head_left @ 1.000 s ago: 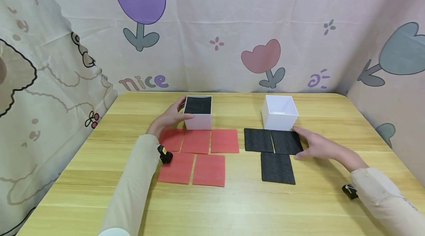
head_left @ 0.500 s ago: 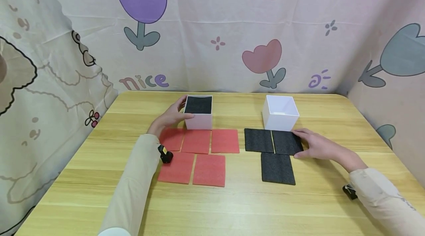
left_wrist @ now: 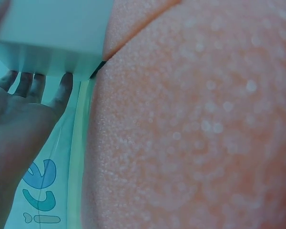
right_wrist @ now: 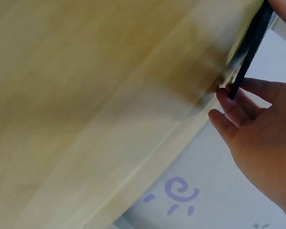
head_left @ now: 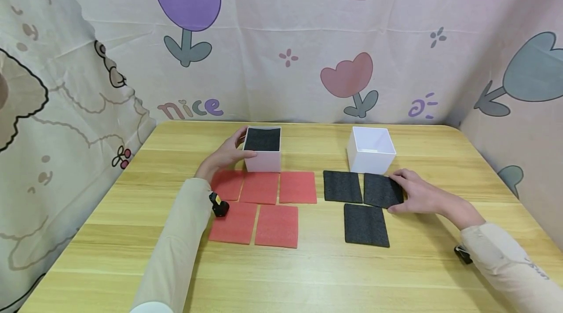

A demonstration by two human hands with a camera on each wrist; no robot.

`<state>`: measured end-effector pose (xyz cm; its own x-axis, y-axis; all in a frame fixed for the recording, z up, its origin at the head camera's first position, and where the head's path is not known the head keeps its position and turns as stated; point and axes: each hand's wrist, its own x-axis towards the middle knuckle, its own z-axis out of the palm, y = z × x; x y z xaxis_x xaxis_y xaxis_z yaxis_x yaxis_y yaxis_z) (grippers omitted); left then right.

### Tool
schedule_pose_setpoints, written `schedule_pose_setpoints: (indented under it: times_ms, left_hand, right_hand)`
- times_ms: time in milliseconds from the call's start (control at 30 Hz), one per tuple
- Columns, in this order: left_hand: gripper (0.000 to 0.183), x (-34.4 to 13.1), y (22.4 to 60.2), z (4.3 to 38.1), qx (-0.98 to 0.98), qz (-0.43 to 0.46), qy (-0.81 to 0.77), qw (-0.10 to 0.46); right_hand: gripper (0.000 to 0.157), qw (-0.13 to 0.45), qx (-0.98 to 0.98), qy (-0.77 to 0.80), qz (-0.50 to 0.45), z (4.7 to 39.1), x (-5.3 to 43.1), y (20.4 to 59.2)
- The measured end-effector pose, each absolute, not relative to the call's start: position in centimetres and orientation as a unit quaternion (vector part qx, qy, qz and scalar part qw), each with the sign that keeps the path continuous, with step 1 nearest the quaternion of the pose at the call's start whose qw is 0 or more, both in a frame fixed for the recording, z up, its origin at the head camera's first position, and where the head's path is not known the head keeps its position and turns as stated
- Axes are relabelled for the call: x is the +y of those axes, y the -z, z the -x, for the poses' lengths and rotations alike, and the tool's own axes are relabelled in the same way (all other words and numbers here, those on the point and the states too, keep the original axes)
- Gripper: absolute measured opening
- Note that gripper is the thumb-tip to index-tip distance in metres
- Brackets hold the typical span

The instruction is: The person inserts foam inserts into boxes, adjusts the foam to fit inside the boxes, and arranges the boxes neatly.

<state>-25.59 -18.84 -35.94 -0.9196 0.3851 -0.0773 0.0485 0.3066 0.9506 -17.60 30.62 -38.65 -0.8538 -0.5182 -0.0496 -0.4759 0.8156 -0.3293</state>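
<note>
My left hand [head_left: 226, 153] holds the left white box [head_left: 263, 162] by its left side, thumb on the front face and fingers towards the back. A black square pad [head_left: 262, 140] lies inside that box near its rim. In the left wrist view, fingertips [left_wrist: 66, 81] touch the box wall [left_wrist: 57, 28]. On the right, my right hand [head_left: 420, 194] grips the outer edge of a black square pad [head_left: 381, 190], between thumb and fingers. That pad's edge [right_wrist: 251, 52] looks raised off the table in the right wrist view. Two other black pads [head_left: 342, 187] lie beside it.
Several red square pads [head_left: 276, 226] lie flat in two rows before the left box. A second white box [head_left: 371, 156] stands behind the black pads. The wooden table [head_left: 308, 279] meets a printed cloth backdrop [head_left: 264, 73] at the back.
My right hand has closed in on the right black pad and shifted it slightly right, widening the gap to its neighbour. The front black pad has slid slightly nearer. The left hand stays put.
</note>
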Motion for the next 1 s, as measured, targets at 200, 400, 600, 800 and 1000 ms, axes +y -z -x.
schedule_pose_setpoints:
  times_ms: [200, 400, 600, 800, 1000]
  left_hand:
    - [0.093, -18.8, 35.9, 25.6, 0.797, -0.14, -0.569, 0.145]
    - [0.095, -19.4, 37.6, 27.0, 0.795, -0.146, -0.573, 0.138]
    - [0.094, -19.7, 38.7, 27.6, 0.806, -0.152, -0.56, 0.119]
    - [0.094, -19.7, 38.9, 27.5, 0.805, -0.153, -0.562, 0.115]
    - [0.096, -19.7, 38.8, 27.4, 0.805, -0.148, -0.562, 0.119]
  right_hand:
    - [0.089, 0.075, 0.951, 0.156, 0.257, 17.4, 30.8, 38.5]
    - [0.09, 0.08, 0.952, 0.17, 0.242, 16.9, 31.1, 37.8]
    - [0.086, 0.059, 0.949, 0.171, 0.256, 16.5, 30.1, 36.5]
    - [0.084, 0.043, 0.94, 0.166, 0.295, 16.1, 28.1, 35.4]
    - [0.081, 0.033, 0.931, 0.173, 0.319, 16.2, 26.2, 34.5]
